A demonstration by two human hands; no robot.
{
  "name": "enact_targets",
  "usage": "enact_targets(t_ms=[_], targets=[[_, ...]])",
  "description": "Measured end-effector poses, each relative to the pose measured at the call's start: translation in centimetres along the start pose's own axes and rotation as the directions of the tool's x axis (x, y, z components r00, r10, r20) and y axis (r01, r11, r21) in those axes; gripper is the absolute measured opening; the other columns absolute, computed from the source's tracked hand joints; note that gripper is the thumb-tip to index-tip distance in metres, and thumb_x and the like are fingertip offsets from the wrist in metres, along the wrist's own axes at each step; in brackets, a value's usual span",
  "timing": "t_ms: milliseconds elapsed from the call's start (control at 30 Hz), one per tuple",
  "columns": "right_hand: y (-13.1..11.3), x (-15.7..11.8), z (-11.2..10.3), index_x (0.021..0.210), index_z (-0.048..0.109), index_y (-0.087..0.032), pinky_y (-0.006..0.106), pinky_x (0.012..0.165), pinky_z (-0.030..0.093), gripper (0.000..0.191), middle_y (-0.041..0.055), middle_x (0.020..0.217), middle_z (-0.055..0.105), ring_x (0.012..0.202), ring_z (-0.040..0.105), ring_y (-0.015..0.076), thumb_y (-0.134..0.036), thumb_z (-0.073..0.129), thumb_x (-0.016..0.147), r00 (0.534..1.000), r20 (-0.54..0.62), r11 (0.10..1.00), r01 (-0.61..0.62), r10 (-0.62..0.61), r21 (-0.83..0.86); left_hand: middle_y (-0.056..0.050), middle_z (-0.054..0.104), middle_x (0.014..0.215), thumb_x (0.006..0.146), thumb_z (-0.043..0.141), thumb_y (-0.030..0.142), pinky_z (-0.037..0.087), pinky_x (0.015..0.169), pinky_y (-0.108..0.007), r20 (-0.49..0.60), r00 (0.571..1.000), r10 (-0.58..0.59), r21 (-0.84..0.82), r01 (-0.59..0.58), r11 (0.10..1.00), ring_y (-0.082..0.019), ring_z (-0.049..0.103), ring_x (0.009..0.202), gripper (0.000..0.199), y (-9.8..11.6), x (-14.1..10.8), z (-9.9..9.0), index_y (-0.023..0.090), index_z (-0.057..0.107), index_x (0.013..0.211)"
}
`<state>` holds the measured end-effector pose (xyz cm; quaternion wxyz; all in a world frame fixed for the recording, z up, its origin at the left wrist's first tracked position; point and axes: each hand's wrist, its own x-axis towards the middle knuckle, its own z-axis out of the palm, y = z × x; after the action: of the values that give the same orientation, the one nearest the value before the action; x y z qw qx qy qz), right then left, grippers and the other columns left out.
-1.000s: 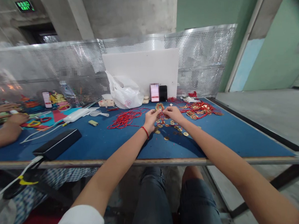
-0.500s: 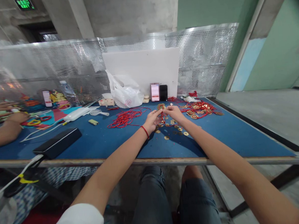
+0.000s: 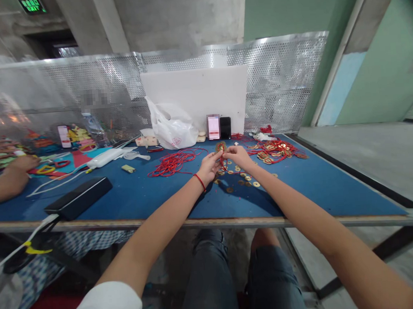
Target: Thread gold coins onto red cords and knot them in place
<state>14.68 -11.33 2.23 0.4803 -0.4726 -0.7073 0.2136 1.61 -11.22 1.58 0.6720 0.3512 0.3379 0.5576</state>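
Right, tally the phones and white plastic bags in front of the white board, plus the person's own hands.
Phones: 2, a lit phone and a black phone
White plastic bags: 1, a crumpled bag
Hands: 2, the left hand and the right hand, both at a red cord
Total: 5

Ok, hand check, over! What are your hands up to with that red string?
Right hand pinching red cord. Left hand close by a brass coin on that cord. Loose brass coins below the hands, not blocking.
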Motion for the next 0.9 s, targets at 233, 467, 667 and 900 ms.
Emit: enact_targets(t_ms=[233,467,667,900], targets=[[-1.2,-0.9,-0.1,0.063,0.065,-0.015,0.024,0.055,0.028,0.021,0.0015,0.059,0.06,0.058,0.049,0.0125,-0.031,0.055,0.073,0.994,-0.072,0.944,0.048,-0.076,-0.328,0.0,0.064,0.064,0.058,0.081,0.018,0.045,0.059,-0.02,-0.052,0.998,0.037,0.021,-0.036,0.999,-0.008,0.059,0.055,0.026,-0.2,0.0,0.0,0.013,0.059,0.069],[-0.6,-0.4,-0.4,0.063,0.065,-0.015,0.024,0.055,0.03,0.024,0.0024,0.059,0.06,0.058,0.05,0.0131,-0.033,0.054,0.074,0.992,-0.107,0.976,0.037,-0.061,-0.216,-0.002,0.066,0.065,0.057,0.081,0.014,0.047,0.063,-0.02,0.037,0.992,0.124,0.046,-0.126,0.991,-0.008,0.059,0.058,0.02,-0.3,0.1,0.0,0.011,0.065,0.069],[-0.4,-0.3,-0.3,0.062,0.064,-0.017,0.024,0.057,0.03,0.02,0.0011,0.06,0.059,0.06,0.05,0.0136,-0.03,0.053,0.072,0.992,-0.115,0.977,0.027,-0.052,-0.21,0.0,0.064,0.064,0.053,0.082,0.016,0.042,0.057,-0.019,0.043,0.975,0.22,0.122,-0.224,0.967,-0.007,0.057,0.057,0.024,-0.5,0.5,-0.3,0.012,0.064,0.069],[-0.8,-0.5,-0.5,0.066,0.063,-0.017,0.024,0.06,0.031,0.019,0.0014,0.063,0.059,0.063,0.049,0.0139,-0.028,0.05,0.075,0.994,-0.057,0.948,0.075,-0.097,-0.31,0.003,0.057,0.054,0.055,0.082,0.024,0.036,0.051,-0.018,0.121,0.962,0.246,0.149,-0.262,0.953,-0.005,0.048,0.05,0.025,-0.7,1.1,-0.8,0.012,0.062,0.065]])
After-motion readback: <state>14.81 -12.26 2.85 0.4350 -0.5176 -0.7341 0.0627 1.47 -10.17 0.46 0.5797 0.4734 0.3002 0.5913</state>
